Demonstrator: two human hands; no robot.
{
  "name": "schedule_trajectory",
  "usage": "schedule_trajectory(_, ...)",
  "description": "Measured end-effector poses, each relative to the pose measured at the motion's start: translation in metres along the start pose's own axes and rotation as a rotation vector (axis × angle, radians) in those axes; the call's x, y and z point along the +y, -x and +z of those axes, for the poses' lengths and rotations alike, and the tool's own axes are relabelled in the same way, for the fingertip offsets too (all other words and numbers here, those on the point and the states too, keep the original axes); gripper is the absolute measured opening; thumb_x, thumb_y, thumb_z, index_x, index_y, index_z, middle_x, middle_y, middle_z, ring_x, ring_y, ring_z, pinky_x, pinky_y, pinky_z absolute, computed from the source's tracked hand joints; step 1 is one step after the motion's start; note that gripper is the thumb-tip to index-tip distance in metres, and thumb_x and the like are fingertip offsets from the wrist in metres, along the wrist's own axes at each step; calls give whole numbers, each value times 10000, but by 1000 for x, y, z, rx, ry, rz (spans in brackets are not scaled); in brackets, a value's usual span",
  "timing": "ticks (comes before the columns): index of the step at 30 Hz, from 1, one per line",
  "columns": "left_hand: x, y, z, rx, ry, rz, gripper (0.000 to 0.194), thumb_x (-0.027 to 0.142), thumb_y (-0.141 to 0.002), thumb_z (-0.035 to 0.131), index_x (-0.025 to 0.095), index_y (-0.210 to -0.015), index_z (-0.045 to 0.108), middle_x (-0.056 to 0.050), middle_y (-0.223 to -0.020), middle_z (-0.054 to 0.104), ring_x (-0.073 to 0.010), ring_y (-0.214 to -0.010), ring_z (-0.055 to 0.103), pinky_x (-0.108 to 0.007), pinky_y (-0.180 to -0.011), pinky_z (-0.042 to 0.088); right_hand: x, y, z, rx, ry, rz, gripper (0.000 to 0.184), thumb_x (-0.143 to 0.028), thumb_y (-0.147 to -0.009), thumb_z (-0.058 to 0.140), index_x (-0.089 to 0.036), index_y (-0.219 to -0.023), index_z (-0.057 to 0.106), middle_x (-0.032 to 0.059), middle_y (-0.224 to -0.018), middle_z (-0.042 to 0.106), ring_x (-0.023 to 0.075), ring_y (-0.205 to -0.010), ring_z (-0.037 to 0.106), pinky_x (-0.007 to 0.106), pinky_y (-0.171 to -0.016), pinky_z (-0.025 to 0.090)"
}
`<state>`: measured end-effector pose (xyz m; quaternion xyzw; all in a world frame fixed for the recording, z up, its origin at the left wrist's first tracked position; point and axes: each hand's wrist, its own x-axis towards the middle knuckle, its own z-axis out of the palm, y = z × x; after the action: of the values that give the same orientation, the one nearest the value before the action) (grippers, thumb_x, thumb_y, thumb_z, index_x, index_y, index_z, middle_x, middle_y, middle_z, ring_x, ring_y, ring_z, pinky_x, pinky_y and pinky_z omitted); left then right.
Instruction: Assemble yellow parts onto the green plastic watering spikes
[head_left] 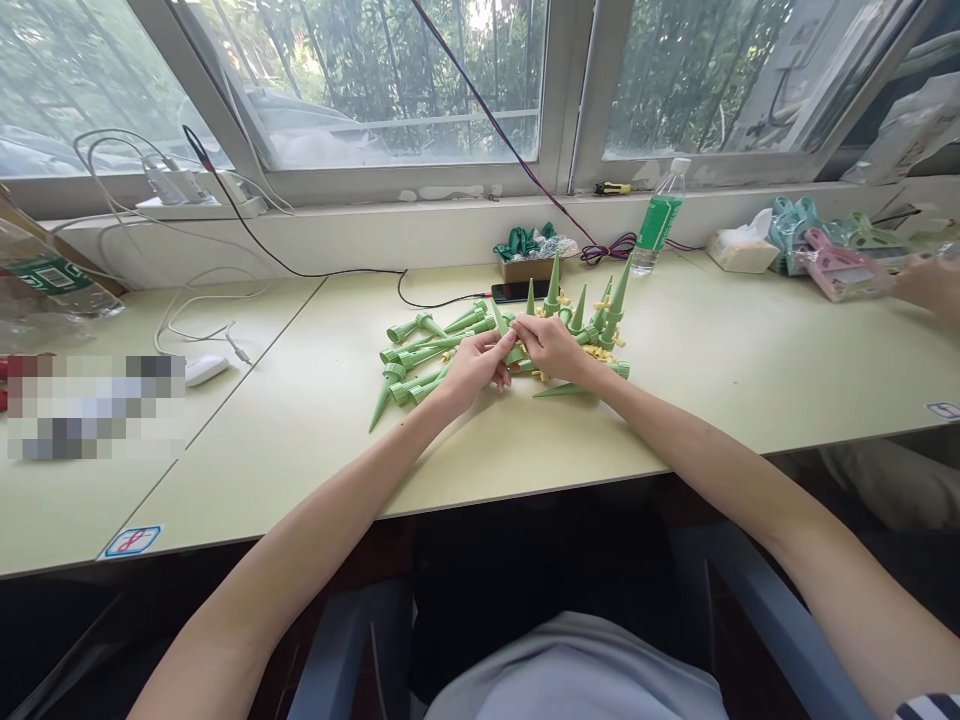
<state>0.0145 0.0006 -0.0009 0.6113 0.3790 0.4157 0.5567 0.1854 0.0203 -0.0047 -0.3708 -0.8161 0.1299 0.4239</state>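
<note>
My left hand (474,368) and my right hand (553,347) meet over the middle of a pale green table (300,440). Both pinch the same green plastic cone spike (514,353) between their fingertips. To the left lies a heap of several green spikes (420,355) on their sides. Behind my right hand several more green spikes (592,310) stand upright, with small yellow parts (600,352) among them.
A black phone (519,291) and a small box of green items (529,262) sit behind the spikes. A water bottle (658,222) stands at the back right, a white mouse (204,369) at left. Another person's hand (930,285) rests at the far right by packaged goods (840,268).
</note>
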Motion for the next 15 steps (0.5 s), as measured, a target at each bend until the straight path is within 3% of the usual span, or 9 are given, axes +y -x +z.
schedule_trajectory(5, -1, 0, 0, -5, 0, -13, 493, 645, -796, 725, 178, -779, 567, 7, -575, 579, -106, -452, 584, -217, -397, 449, -1, 0, 0, -4, -9, -2, 306, -294, -983, 384, -232, -695, 303, -45, -572, 358, 120, -542, 261, 289, -566, 251)
schedule_trajectory(15, 3, 4, 1, 42, -256, 214, 505, 633, -852, 658, 202, -687, 453, 39, -544, 489, -111, -431, 564, -231, -383, 397, -5, 1, -1, -9, -23, -5, 292, -276, -977, 386, -234, -703, 293, -48, -570, 336, 119, -543, 267, 283, -544, 229)
